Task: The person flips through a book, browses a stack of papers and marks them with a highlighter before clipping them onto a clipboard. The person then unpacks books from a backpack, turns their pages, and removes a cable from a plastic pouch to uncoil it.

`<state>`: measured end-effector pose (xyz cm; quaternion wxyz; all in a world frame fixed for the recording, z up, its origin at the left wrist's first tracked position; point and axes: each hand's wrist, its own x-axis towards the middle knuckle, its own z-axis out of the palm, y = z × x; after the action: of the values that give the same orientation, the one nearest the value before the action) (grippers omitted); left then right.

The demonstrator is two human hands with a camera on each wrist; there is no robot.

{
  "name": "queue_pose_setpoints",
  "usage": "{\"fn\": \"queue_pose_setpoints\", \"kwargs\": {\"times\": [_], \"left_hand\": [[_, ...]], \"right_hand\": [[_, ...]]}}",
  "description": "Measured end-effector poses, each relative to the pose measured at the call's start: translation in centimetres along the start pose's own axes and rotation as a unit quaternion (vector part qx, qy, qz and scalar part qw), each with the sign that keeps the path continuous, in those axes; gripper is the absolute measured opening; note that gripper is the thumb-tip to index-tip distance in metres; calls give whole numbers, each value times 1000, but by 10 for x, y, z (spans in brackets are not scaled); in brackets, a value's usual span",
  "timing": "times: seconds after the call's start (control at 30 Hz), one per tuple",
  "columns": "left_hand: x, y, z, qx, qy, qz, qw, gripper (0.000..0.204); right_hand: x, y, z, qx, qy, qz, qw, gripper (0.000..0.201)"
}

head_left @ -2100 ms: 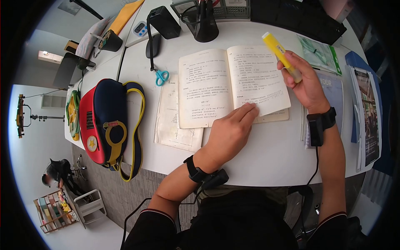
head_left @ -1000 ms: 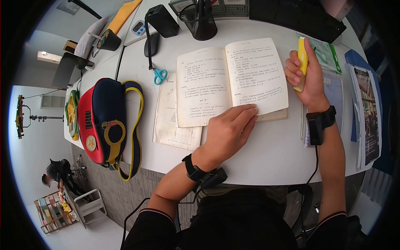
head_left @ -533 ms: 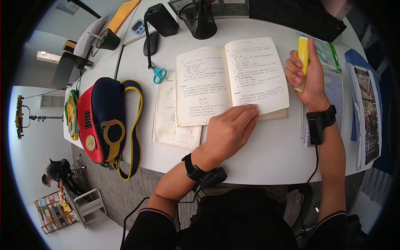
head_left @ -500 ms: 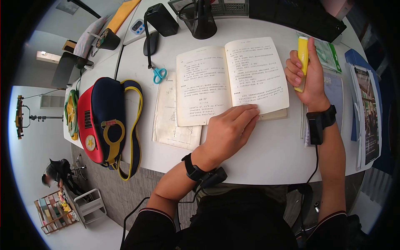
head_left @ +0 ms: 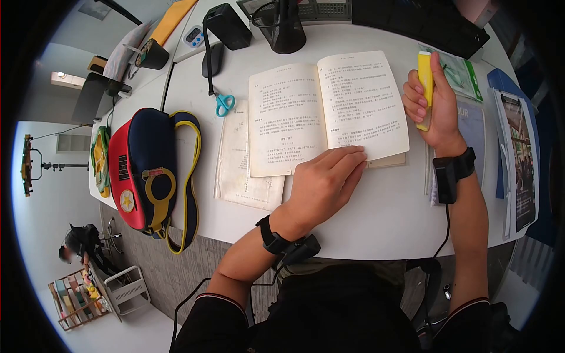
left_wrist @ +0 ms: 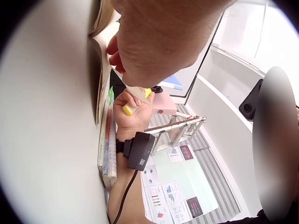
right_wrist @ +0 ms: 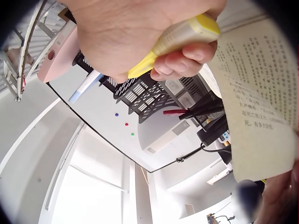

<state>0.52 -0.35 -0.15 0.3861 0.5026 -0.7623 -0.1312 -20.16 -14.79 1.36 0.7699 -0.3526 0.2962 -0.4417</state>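
Note:
An open book (head_left: 286,117) with printed pages lies on the desk. My left hand (head_left: 326,185) pinches the lower edge of its right-hand page, whose corner is raised off the pages beneath; the thumb is hidden in the head view. To the right of the book, my right hand (head_left: 442,117) grips a thick yellow highlighter (head_left: 425,73) held upright. Its fingers curl round the barrel and the thumb points up along it. In the right wrist view the highlighter's pale translucent end with a yellow tip (right_wrist: 205,27) sticks out of the fist.
An older booklet (head_left: 247,191) lies partly under the book. Blue scissors (head_left: 225,106), a black pen holder (head_left: 287,35) and a mouse (head_left: 213,60) stand behind. A red and navy bag (head_left: 147,170) sits at left. Folders (head_left: 465,141) lie at right, under the right forearm.
My right hand has turned the highlighter from slanting over the page to upright and shifted it right, off the book. My left hand has stayed at the page's lower edge.

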Motion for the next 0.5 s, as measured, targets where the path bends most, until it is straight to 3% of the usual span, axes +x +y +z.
{"fn": "queue_pose_setpoints", "kwargs": {"times": [0.23,0.5], "left_hand": [[0,1,-1,0,-4,0,1000,11],[0,1,-1,-5,-8,2,1000,11]], "right_hand": [[2,1,-5,-15,-7,-4,1000,54],[1,4,-5,-57,16,9,998,30]]}}
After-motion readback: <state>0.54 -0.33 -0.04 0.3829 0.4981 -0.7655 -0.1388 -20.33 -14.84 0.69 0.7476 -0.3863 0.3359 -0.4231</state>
